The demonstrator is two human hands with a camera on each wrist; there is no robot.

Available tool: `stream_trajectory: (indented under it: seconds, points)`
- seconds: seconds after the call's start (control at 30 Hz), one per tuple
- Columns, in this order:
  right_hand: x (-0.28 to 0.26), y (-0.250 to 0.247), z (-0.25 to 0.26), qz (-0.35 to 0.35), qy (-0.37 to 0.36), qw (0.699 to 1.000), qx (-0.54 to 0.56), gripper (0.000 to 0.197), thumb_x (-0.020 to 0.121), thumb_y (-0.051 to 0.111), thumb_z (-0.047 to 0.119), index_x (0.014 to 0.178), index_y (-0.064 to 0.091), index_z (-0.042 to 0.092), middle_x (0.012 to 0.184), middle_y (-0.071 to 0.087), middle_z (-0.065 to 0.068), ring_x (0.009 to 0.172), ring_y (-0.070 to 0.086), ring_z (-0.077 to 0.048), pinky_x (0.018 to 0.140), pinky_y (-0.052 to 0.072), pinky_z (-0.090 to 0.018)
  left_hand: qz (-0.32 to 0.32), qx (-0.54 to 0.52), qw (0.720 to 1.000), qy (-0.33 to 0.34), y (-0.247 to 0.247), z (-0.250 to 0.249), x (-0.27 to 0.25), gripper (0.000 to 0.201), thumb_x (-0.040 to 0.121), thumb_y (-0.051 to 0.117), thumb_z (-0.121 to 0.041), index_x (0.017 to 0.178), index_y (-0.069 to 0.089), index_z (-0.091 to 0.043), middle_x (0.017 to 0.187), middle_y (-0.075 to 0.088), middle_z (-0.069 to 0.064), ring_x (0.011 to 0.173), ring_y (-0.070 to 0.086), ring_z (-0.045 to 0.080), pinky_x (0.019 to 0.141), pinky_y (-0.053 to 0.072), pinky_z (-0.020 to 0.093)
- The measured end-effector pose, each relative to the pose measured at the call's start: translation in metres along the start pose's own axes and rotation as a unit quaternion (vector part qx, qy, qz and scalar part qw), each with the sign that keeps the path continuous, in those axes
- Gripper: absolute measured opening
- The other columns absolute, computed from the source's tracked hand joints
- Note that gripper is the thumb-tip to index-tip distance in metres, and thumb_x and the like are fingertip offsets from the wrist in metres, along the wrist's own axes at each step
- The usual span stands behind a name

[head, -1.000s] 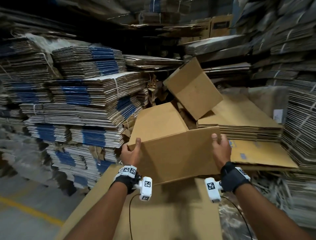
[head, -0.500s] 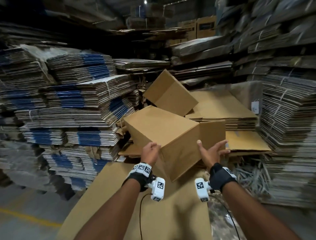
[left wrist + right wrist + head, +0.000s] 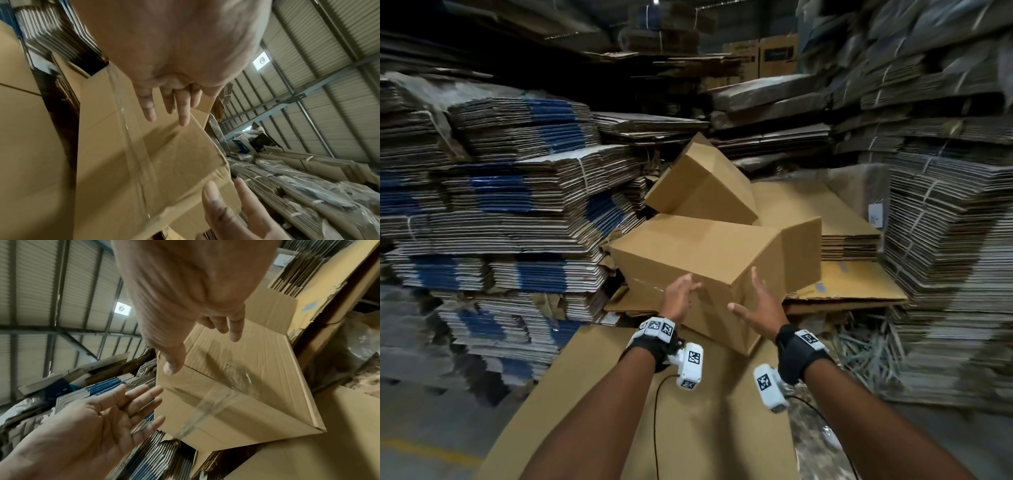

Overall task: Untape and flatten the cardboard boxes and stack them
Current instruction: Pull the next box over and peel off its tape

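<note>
Fingers [image 3: 690, 282] of the left hand [image 3: 679, 299] and right hand [image 3: 760, 305] were spread straight beside the tilted box [image 3: 698, 260], gripping nothing. It looked light, stiff and smooth; the corners should be held. Clear tape [image 3: 211, 404] was left on.

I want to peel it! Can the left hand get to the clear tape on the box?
Probably yes: the left hand is open just above the clear tape on the cardboard box, nothing between.
</note>
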State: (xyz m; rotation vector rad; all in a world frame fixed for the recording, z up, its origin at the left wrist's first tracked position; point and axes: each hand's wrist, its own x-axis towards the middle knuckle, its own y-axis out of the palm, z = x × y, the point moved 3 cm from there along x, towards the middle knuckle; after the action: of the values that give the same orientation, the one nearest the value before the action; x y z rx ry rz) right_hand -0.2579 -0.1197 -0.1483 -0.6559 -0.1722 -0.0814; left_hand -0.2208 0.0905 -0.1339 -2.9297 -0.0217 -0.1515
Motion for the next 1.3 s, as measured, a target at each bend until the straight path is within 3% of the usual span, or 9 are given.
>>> stream_trajectory:
  seconds: [0.17,0.3,0.53,0.7,0.8,0.93,1.13,1.23,1.3]
  points:
    - [0.022,0.014,0.001,-0.033,0.019,0.998,-0.052,0.132,0.072,0.087,0.052,0.161,-0.009,0.031,0.169,0.001,-0.014,0.156,0.006,-0.033,0.122,0.019,-0.052,-0.109,0.048,0.993,-0.01,-0.055,0.015,0.019,0.041,0.101,0.061,-0.021,0.138,0.059,-0.004,0.134,0.064,0.01,0.126,0.058,0.024,0.106,0.043,0.033]
    - [0.04,0.008,-0.015,-0.09,0.039,0.995,-0.015,0.12,0.078,0.08,0.057,0.162,-0.002,0.033,0.162,0.033,-0.01,0.145,0.038,-0.035,0.115,0.037,-0.051,-0.151,0.09,0.983,-0.055,-0.106,0.033,0.046,0.044,0.101,0.061,-0.025,0.139,0.058,-0.002,0.14,0.06,0.013,0.129,0.055,0.029,0.108,0.041,0.035]
    - [0.071,-0.009,-0.025,-0.243,0.139,0.96,-0.006,0.079,0.092,0.041,0.076,0.144,0.05,0.017,0.135,0.062,-0.022,0.122,0.058,-0.042,0.101,0.049,-0.05,-0.148,0.082,0.978,-0.12,-0.161,0.059,0.129,0.068,0.091,0.07,-0.047,0.141,0.055,-0.003,0.137,0.062,0.013,0.124,0.059,0.034,0.104,0.044,0.038]
    - [0.092,-0.004,-0.011,-0.286,0.206,0.934,0.054,0.085,0.092,0.021,0.08,0.146,0.041,0.017,0.128,0.06,-0.029,0.115,0.058,-0.045,0.085,0.042,-0.045,-0.128,0.05,0.979,-0.153,-0.187,0.124,0.214,0.119,0.05,0.073,-0.084,0.145,0.053,-0.015,0.139,0.062,0.011,0.12,0.063,0.036,0.098,0.054,0.051]
    - [0.103,-0.005,-0.019,-0.295,0.245,0.92,0.084,0.101,0.083,0.009,0.09,0.149,0.039,0.019,0.133,0.057,-0.026,0.118,0.056,-0.044,0.091,0.042,-0.049,-0.101,0.054,0.984,-0.139,-0.184,0.098,0.218,0.108,0.066,0.07,-0.08,0.148,0.049,-0.013,0.147,0.056,0.012,0.129,0.057,0.038,0.104,0.049,0.049]
    - [0.114,-0.009,-0.028,-0.26,0.289,0.913,0.127,0.128,0.062,-0.003,0.104,0.154,0.033,0.022,0.133,0.056,-0.023,0.114,0.057,-0.044,0.099,0.045,-0.056,-0.078,0.042,0.989,-0.12,-0.178,0.086,0.234,0.073,0.089,0.063,-0.065,0.138,0.058,-0.011,0.133,0.065,0.01,0.116,0.063,0.035,0.096,0.05,0.041]
    - [0.101,-0.039,-0.023,-0.25,0.284,0.909,0.177,0.133,0.058,0.011,0.108,0.15,0.034,0.014,0.131,0.056,-0.018,0.111,0.057,-0.041,0.089,0.047,-0.045,-0.117,-0.004,0.988,-0.096,-0.17,0.074,0.232,0.061,0.088,0.074,-0.047,0.137,0.057,-0.015,0.131,0.066,0.008,0.115,0.064,0.033,0.1,0.052,0.051]
    - [0.088,-0.058,-0.02,-0.243,0.241,0.92,0.188,0.118,0.06,0.032,0.107,0.138,0.038,0.018,0.126,0.058,-0.013,0.107,0.059,-0.037,0.097,0.049,-0.055,-0.13,-0.02,0.991,-0.038,-0.168,0.047,0.213,0.05,0.088,0.079,-0.032,0.132,0.06,-0.015,0.121,0.068,0.004,0.108,0.064,0.026,0.097,0.053,0.044]
    - [0.077,-0.07,-0.008,-0.239,0.189,0.938,0.165,0.099,0.074,0.043,0.096,0.138,0.043,0.02,0.13,0.06,-0.013,0.105,0.059,-0.031,0.092,0.05,-0.047,-0.158,-0.041,0.987,0.001,-0.172,0.027,0.202,0.068,0.078,0.085,-0.038,0.136,0.057,-0.017,0.125,0.067,0.002,0.11,0.065,0.024,0.097,0.055,0.045]
